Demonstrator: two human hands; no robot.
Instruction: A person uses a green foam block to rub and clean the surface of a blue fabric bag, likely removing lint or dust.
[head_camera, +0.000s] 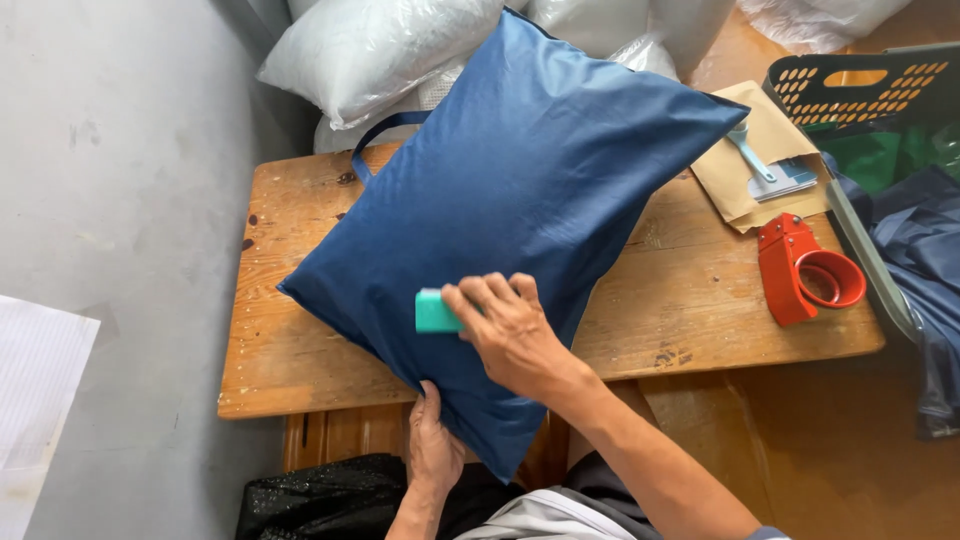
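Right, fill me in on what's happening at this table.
A person is working on a dark blue pillow lying across a small wooden table. The right hand presses a small teal block against the pillow's cover, while the left hand grips the pillow's near corner at the table edge. A red tape dispenser and a brown envelope sit on the table's right side, untouched. White plastic-wrapped pillows are piled behind the table.

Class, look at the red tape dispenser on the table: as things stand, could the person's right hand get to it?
Probably yes. The right hand presses a teal block on the blue pillow; the red tape dispenser sits to its right on bare wooden table, with nothing between, though the hand would need to let go of the block first.
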